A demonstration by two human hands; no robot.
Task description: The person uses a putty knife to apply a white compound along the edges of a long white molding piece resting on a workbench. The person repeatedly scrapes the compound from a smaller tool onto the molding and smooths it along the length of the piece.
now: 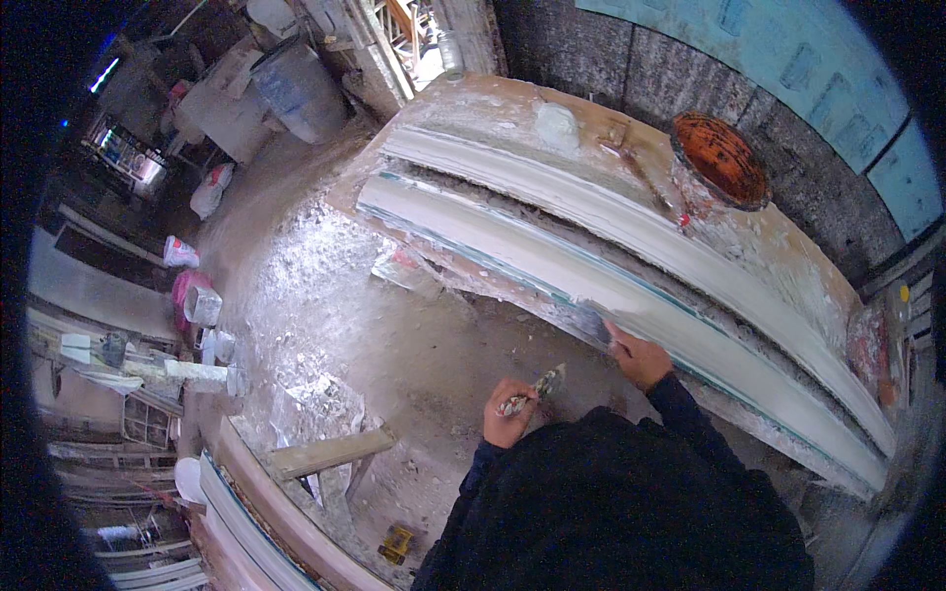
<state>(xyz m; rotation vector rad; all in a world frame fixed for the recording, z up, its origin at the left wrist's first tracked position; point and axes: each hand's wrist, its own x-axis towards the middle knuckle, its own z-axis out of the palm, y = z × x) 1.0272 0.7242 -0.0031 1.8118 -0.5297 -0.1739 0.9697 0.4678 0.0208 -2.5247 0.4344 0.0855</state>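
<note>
Right of frame centre: right hand [641, 360] gripping scraper [594, 323], blade on white moulding strip [552, 258] running upper left to lower right along bench [788, 246]; left hand [507, 414] closed around second scraper [537, 386], farther off.

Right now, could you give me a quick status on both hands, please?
Right hand pressing a scraper blade on the near white plaster moulding. Left hand holding a small trowel, clear of the bench. Nothing blocking the strip.

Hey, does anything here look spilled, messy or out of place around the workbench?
Yes. White plaster is splashed and crusted across the floor below the bench, and a loose wooden plank lies askew in it. The long white mouldings look intact.
</note>
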